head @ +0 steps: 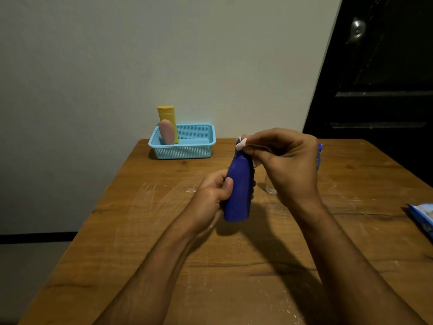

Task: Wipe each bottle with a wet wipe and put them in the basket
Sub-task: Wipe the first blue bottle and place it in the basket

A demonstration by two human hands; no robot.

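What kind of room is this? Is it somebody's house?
Probably a room in a home, though I can't be sure. There's a scuffed wooden table against a plain wall, a dark door, and a small blue basket holding toiletry-type bottles.

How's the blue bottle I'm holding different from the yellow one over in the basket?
The blue bottle is gripped in the left hand above the table; the yellow bottle stands in the basket. The blue bottle's top is being rubbed with the wipe pinched in the right hand; nothing touches the yellow bottle's cap. Both are roughly upright.
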